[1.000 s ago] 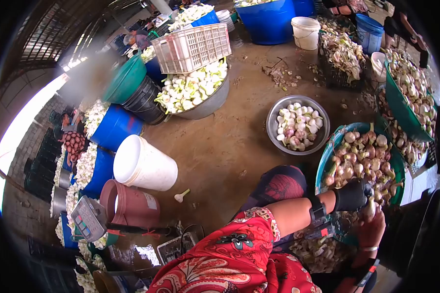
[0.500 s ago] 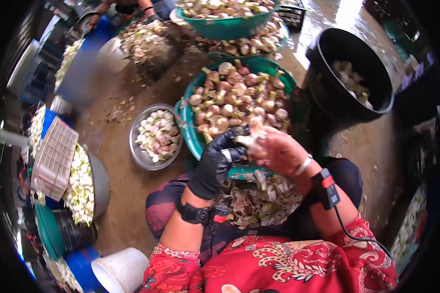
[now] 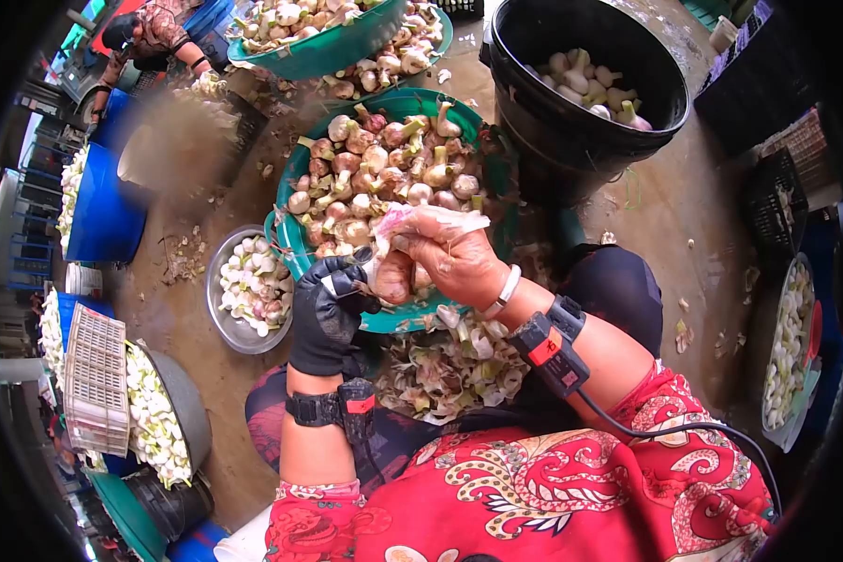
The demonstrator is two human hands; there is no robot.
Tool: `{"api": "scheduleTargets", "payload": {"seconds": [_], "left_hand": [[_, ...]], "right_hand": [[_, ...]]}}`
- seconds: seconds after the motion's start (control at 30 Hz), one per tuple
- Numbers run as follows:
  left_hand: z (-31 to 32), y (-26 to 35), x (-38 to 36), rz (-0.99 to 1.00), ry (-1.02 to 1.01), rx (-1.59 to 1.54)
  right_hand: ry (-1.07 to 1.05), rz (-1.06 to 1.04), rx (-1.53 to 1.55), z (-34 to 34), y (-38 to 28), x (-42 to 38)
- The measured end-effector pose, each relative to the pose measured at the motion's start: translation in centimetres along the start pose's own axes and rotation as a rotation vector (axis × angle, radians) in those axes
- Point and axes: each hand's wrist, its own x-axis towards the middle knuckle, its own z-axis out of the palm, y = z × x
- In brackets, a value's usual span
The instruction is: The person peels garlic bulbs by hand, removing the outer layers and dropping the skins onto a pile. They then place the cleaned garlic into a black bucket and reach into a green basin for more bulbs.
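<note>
My left hand [image 3: 328, 314], in a black glove, is closed around a garlic bulb [image 3: 393, 279] in front of my lap. My bare right hand [image 3: 461, 267] pinches loose papery garlic skin [image 3: 431, 223] over the bulb, its fingers bent. Just beyond both hands, a green basin [image 3: 288, 192] holds many unpeeled garlic bulbs with stems. A heap of peeled-off skins [image 3: 454, 365] lies below my hands, between my legs. To the left stands a metal bowl [image 3: 217, 314] of cleaned white bulbs.
At the right, a black bucket [image 3: 571, 140] contains white bulbs. Another green basin [image 3: 318, 56] of garlic stands at the back. On the left are a grey tub [image 3: 185, 403], a plastic basket [image 3: 96, 379] and a blue container [image 3: 108, 220]. A co-worker [image 3: 164, 33] bends over garlic far left.
My view has turned to the right, so the basins sit further left. A strip of skin now hangs raised from my right fingers, and the bulb shows lower between my hands.
</note>
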Motion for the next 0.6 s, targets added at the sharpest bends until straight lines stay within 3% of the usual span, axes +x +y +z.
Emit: {"api": "scheduleTargets", "payload": {"seconds": [0.07, 0.1, 0.13, 0.17, 0.2, 0.23, 0.3, 0.33, 0.37, 0.43, 0.47, 0.5, 0.6], "left_hand": [[-1.3, -0.5, 0.4, 0.06, 0.0, 0.123], [-2.1, -0.9, 0.7, 0.121, -0.001, 0.241], [-3.2, -1.1, 1.3, -0.003, 0.027, -0.06], [-5.6, -2.1, 2.4, 0.101, 0.006, 0.067], [-3.4, -0.6, 1.8, 0.037, 0.023, -0.038], [-1.2, 0.9, 1.0, -0.024, 0.039, -0.14], [-3.0, -0.8, 1.1, 0.028, 0.005, 0.022], [-3.2, -1.4, 1.5, -0.059, 0.041, -0.184], [-3.9, -1.5, 1.9, -0.064, 0.035, -0.182], [-3.9, -1.1, 2.4, -0.145, -0.233, -0.417], [-2.6, -0.9, 1.8, -0.042, -0.065, -0.24], [-2.2, -0.4, 1.8, -0.088, -0.15, -0.323], [-1.4, -0.9, 2.1, -0.09, -0.108, -0.383]], "right_hand": [[0.028, -0.401, -0.368, -0.2, -0.5, 0.0], [-0.054, -0.475, -0.439, -0.6, -0.8, -0.1], [-0.078, -0.475, -0.453, -0.6, -0.8, -0.7], [-0.1, -0.476, -0.467, -0.6, -0.9, -1.5], [-0.086, -0.469, -0.493, -0.9, -1.4, -1.9], [-0.053, -0.415, -0.452, -1.6, -1.6, -2.1], [0.024, -0.294, -0.451, -3.4, -2.4, -1.8], [0.167, -0.13, -0.114, -3.6, -2.8, -2.0], [0.305, 0.036, 0.219, -3.9, -3.3, -2.2], [0.443, 0.131, 0.458, -5.5, -4.4, -1.7], [0.307, 0.1, 0.478, -6.9, -3.6, -1.6], [0.17, 0.06, 0.495, -7.8, -3.8, -1.3], [-0.158, 0.559, 0.126, -7.0, -4.2, -2.3]]}}
